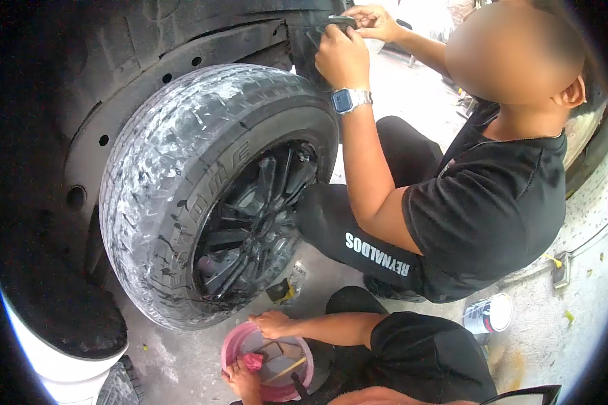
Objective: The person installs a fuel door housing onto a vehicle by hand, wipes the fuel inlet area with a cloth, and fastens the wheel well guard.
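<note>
At the bottom, a round pink bucket (309, 368) stands on the floor. My right hand (272, 325) is closed at its upper rim, fingers bent over the edge. My left hand (244, 383) is curled at the lower left rim, against a crumpled pinkish-red cloth or sponge (252, 362); part of its grip is hidden. Inside the bucket lie a yellow stick (289, 370) and a brown-handled tool (271, 348). Beyond it is a wheel with a black rim (262, 219) and a tire (157, 169) smeared with white.
A co-worker in black (486, 196) crouches close on the right, both hands holding a small dark object (342, 21) near the wheel arch (142, 81). A paint can (488, 314) stands on the floor behind. A black and yellow item (282, 291) lies beneath the rim.
</note>
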`<state>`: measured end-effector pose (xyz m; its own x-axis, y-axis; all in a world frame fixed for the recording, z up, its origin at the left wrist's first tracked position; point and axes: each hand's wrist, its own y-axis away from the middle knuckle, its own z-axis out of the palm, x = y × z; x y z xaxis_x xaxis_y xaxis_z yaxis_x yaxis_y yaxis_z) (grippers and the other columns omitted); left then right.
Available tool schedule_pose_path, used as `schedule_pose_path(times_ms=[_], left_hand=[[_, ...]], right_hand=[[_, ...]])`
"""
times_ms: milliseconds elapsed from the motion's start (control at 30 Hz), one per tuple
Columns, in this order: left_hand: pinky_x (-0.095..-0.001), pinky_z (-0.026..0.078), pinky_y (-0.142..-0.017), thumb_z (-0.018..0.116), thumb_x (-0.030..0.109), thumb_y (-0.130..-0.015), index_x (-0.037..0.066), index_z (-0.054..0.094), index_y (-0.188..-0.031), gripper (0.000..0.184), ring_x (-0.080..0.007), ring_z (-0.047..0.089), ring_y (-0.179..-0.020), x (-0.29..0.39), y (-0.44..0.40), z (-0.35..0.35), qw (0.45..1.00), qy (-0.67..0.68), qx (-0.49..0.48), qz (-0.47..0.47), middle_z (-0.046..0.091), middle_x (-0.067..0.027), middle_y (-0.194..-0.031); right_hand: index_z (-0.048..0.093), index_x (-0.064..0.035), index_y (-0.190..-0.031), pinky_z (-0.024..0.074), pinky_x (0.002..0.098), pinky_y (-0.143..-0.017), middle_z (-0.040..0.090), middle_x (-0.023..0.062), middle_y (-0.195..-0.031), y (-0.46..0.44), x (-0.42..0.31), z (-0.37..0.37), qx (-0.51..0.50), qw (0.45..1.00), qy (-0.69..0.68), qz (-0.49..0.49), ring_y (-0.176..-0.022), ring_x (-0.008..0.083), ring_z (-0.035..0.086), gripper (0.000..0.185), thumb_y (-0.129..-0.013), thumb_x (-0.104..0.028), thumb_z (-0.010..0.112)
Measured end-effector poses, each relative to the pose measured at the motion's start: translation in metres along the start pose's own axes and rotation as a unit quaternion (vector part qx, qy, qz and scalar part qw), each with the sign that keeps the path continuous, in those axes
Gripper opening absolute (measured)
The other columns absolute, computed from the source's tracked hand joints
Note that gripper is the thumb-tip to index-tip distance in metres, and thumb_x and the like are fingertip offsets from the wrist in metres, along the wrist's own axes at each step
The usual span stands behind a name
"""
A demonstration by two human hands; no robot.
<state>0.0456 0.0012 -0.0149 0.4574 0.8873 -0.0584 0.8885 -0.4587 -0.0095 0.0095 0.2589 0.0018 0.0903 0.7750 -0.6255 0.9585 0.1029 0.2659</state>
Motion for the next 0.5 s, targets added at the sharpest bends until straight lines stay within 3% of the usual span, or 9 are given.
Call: schedule_pose_path(times_ms=[200,433,500], left_hand=[[-0.0575,0.034,-0.107,0.068,0.020,-0.068,0.012,0.054,-0.127,0.060,-0.0289,0.053,-0.117,0.006,-0.002,-0.021,1.000,-0.003,-0.012,0.007,0.062,-0.0073,-0.113],[-0.0563,0.033,-0.108,0.067,0.020,-0.069,0.011,0.057,-0.124,0.057,-0.0290,0.053,-0.117,0.000,-0.001,-0.004,0.999,-0.012,-0.035,-0.010,0.063,-0.0068,-0.114],[-0.0561,0.033,-0.108,0.066,0.020,-0.070,0.011,0.056,-0.125,0.057,-0.0291,0.054,-0.116,0.004,-0.002,-0.012,1.000,0.000,-0.027,-0.011,0.063,-0.0069,-0.114]], right_hand=[[0.051,-0.0062,-0.130,0.0536,0.0552,-0.073,0.069,0.0239,-0.095,-0.001,0.004,0.008,0.055,0.998,0.006,-0.031,-0.087,0.0444,0.067,0.050,-0.081,-0.012,0.058],[0.050,-0.0048,-0.127,0.0538,0.0542,-0.072,0.069,0.0214,-0.093,-0.006,0.002,0.005,0.009,0.999,0.025,-0.024,-0.086,0.0414,0.068,0.047,-0.081,-0.013,0.058],[0.050,-0.0037,-0.126,0.0538,0.0532,-0.073,0.070,0.0205,-0.091,-0.010,0.011,0.021,0.062,0.996,0.030,-0.057,-0.086,0.0407,0.068,0.047,-0.081,-0.013,0.059]])
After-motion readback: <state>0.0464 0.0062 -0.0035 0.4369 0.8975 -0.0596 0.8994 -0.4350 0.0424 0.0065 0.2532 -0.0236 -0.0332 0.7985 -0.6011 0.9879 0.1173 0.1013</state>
